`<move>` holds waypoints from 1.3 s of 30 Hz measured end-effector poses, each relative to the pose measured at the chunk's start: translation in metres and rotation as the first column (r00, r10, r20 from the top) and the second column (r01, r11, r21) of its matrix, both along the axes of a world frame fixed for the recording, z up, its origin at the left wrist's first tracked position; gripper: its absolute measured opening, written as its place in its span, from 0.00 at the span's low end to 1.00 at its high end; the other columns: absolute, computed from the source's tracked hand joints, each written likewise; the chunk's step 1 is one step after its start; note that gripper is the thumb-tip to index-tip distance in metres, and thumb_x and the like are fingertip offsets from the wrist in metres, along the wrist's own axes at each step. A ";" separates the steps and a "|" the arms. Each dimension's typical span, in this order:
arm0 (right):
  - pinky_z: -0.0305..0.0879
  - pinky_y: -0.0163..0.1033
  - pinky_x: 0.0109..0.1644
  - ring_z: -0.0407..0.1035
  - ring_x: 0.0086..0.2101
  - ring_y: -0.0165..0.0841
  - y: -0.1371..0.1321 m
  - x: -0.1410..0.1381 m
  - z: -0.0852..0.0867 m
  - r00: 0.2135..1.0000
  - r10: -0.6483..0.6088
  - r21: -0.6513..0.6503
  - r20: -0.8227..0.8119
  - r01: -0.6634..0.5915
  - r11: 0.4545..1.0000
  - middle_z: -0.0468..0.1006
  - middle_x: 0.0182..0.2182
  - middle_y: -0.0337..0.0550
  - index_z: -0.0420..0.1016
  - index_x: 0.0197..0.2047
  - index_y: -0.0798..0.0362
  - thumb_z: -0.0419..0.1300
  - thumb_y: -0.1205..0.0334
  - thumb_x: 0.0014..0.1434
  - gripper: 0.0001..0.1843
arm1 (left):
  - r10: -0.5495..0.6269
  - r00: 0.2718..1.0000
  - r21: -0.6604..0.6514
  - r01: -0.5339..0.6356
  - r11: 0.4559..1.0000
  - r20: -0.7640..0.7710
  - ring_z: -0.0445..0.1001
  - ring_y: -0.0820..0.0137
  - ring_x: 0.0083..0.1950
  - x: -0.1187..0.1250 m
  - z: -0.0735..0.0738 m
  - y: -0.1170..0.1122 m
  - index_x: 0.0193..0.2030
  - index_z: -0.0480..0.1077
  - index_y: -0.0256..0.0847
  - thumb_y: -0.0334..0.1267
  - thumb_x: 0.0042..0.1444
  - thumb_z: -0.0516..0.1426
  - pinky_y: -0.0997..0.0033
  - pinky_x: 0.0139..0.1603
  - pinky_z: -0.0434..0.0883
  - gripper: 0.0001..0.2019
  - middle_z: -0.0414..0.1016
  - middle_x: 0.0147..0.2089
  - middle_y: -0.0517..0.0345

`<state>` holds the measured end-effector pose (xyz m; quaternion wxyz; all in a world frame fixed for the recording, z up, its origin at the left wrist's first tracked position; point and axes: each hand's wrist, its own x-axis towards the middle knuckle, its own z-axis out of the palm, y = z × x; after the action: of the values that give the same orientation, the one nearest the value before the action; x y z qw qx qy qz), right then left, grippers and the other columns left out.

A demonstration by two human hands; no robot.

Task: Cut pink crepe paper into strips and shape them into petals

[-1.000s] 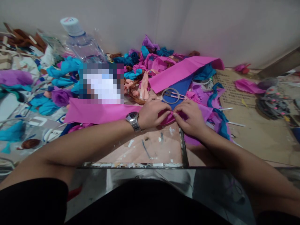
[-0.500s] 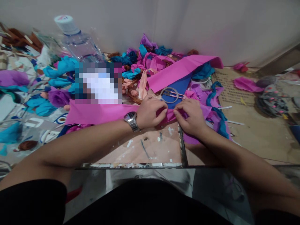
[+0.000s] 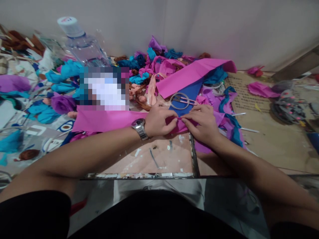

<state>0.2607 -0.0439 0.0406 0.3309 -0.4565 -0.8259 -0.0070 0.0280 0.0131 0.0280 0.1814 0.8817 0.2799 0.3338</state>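
Note:
A long strip of bright pink crepe paper (image 3: pixel 107 121) runs across the front of the workbench and under my hands. My left hand (image 3: pixel 159 120), below a metal wristwatch (image 3: pixel 140 128), pinches the strip's edge between thumb and fingers. Close beside it, my right hand (image 3: pixel 202 123) pinches the same edge, its fingertips almost touching the left ones. The edge looks gathered or folded where they meet. Just beyond the fingers, a grey ring (image 3: pixel 186 107) and a slim pinkish tool (image 3: pixel 192 102) rest on a blue sheet (image 3: pixel 190 88). Another pink strip (image 3: pixel 184 77) lies behind them.
A clear bottle (image 3: pixel 86 49) with a white cap stands at the back left, near a blurred-out patch (image 3: pixel 107 89). Coloured paper flowers and scraps (image 3: pixel 62 103) crowd the left. Cardboard (image 3: pixel 264 142) and a dark round bundle (image 3: pixel 289 108) lie right. A wall (image 3: pixel 199 30) rises behind.
My right hand has shifted slightly left, bringing its fingertips closer to my left hand's. The pink strip's left end has slid a little to the right.

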 end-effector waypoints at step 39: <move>0.60 0.57 0.58 0.77 0.42 0.41 -0.001 0.000 0.002 0.994 0.088 0.128 0.069 -0.097 0.987 0.88 0.35 0.38 0.86 0.42 0.44 0.68 0.62 0.68 0.04 | -0.101 0.994 -0.357 0.111 0.928 0.046 0.71 0.70 0.31 0.001 0.007 -0.002 0.31 0.74 0.39 0.46 0.66 0.56 0.67 0.36 0.61 0.16 0.76 0.28 0.60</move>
<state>0.2604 -0.0449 0.0431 0.3338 -0.3944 -0.8540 -0.0604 0.0291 0.0115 0.0347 0.3605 0.8430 0.2857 0.2787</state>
